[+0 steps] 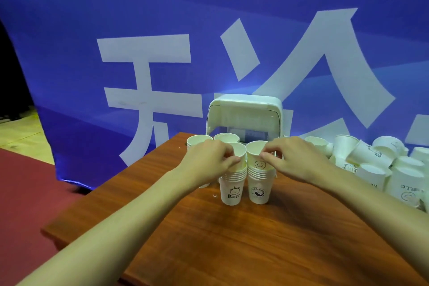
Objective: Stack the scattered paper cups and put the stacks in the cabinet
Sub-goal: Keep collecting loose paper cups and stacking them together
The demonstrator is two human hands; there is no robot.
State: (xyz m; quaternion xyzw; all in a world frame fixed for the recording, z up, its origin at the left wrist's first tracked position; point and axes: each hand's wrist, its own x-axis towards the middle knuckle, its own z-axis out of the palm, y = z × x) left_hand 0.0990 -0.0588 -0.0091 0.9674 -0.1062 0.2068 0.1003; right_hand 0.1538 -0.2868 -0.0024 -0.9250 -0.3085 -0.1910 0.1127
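Two stacks of white paper cups stand side by side on the wooden table. The left stack bears a "Bear" print; my left hand grips its top cup. The right stack has a smiley cup on top, and my right hand pinches that cup's rim. Behind them stands a small white cabinet with its lid lifted open. Two more upright cups, one and another, sit just in front of it.
A heap of several loose white cups, some tipped over, lies at the right of the table. A blue banner with large white characters hangs behind. The table's left edge drops to a red floor.
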